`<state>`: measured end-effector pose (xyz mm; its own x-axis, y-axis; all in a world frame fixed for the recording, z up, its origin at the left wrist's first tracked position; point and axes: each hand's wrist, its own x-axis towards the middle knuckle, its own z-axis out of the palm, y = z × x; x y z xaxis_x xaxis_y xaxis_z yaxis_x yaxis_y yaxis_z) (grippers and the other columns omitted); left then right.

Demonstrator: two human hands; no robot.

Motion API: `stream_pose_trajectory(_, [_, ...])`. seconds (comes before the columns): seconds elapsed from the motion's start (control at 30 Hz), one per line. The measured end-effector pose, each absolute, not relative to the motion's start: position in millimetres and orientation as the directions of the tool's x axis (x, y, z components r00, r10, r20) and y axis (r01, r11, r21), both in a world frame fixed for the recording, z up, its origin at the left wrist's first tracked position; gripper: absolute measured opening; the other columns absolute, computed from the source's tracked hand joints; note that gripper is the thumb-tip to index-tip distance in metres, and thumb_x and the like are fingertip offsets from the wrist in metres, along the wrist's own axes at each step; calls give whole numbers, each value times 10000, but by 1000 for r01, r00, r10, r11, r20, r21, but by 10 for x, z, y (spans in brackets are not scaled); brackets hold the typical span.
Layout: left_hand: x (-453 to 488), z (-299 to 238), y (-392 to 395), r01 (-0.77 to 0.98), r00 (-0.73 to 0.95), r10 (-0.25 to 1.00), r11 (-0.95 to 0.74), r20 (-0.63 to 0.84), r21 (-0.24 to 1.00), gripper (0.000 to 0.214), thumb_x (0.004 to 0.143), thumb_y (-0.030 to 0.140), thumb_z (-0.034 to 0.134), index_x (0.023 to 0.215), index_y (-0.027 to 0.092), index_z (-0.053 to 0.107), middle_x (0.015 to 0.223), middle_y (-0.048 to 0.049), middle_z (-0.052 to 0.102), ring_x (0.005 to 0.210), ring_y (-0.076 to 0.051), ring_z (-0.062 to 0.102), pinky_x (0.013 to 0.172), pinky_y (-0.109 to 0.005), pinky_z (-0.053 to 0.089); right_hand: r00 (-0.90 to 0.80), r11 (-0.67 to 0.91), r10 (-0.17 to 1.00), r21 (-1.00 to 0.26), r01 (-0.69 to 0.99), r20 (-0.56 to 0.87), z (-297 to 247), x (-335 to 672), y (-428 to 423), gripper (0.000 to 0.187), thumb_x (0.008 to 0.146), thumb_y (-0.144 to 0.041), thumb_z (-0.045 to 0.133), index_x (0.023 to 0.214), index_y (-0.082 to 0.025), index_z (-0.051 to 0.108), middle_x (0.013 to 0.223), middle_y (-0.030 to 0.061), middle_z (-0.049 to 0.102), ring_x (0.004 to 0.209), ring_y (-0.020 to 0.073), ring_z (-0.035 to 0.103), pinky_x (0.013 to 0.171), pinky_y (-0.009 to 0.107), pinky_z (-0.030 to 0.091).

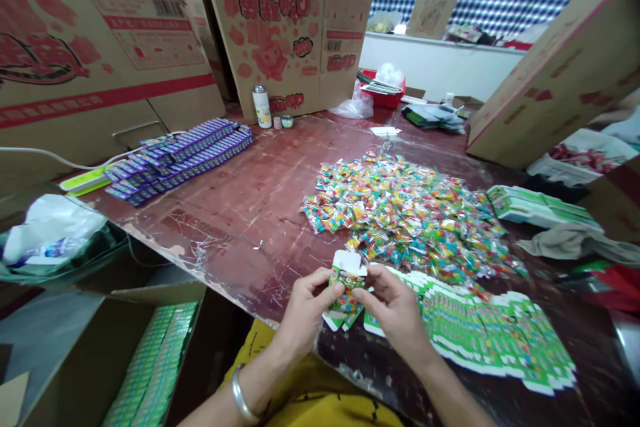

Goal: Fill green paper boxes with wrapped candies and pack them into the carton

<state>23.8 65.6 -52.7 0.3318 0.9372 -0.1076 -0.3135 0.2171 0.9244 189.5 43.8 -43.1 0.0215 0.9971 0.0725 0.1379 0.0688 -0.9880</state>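
On the counter (240, 193), a tall carton (280, 27) bears bold Chinese characters, too distorted to read. Nearer lie heaped wrapped candies (400, 207), then fanned green packs (480, 327). The left hand (306, 307) and right hand (395, 310), thumbs in front, pinch a small green box (349, 275) near the counter's edge, its lettering illegible.
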Motion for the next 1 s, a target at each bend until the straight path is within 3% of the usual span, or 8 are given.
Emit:
stream_pose_trajectory(0.13, [304,-558,566,-317,129,986,141,-104,938,532,760,269,741,1251,238,540,920,-19,649,835,-170,620,740,-249,495,224,101,968,-993,68,113,-617,1695,383,342,864,-335,651,1173,-212,573,847,29,654,743,180,624,671,282,511])
stream_pose_trajectory(0.2, [278,-547,552,-281,129,988,113,-79,953,603,767,257,732,1315,271,481,960,-16,654,849,-171,630,750,-251,502,265,128,953,-989,77,144,-669,1647,376,365,874,-326,635,1216,-223,562,885,34,648,759,179,619,676,282,506])
stream_pose_trajectory(0.43, [53,-472,623,-171,423,902,166,-80,971,311,813,213,658,1119,193,610,1039,-58,671,927,-201,628,823,-291,496,101,186,971,-951,248,217,-666,1685,406,127,917,-300,554,967,-216,636,834,24,616,744,176,584,659,273,464])
stream_pose_trajectory(0.57, [27,-496,612,-144,443,891,181,-100,973,279,797,159,647,1070,192,598,949,-29,648,833,-156,616,749,-246,485,59,247,958,-915,318,279,-634,1736,410,131,903,-277,578,808,-202,628,1004,63,609,936,210,588,779,298,462])
stream_pose_trajectory(0.63, [49,-504,593,-192,385,917,191,-105,962,317,770,140,669,1058,210,557,961,-5,615,778,-125,609,702,-223,479,65,214,971,-955,205,232,-618,1736,415,87,897,-288,594,862,-209,601,1082,70,597,968,211,598,807,309,479])
stream_pose_trajectory(0.77, [81,-475,565,-249,334,932,231,-140,941,390,750,140,689,1065,234,478,979,7,586,724,-110,621,661,-222,485,16,136,991,-991,-21,135,-546,1714,462,183,859,-356,652,928,-220,551,948,48,624,895,203,616,803,320,501])
stream_pose_trajectory(0.9, [52,-434,545,-150,318,939,184,-129,971,391,758,112,663,1086,233,487,1007,-11,596,826,-144,646,737,-251,504,-91,83,992,-996,-30,85,-473,1730,538,244,822,-385,688,743,-194,558,832,34,610,792,178,591,708,279,489])
stream_pose_trajectory(1.0, [19,-434,533,-96,320,939,161,-123,982,392,773,110,643,1118,234,503,1044,-32,602,900,-172,649,790,-278,513,-107,-30,994,-999,30,-33,-453,1772,583,218,776,-364,735,795,-184,613,781,22,628,733,169,586,658,273,477])
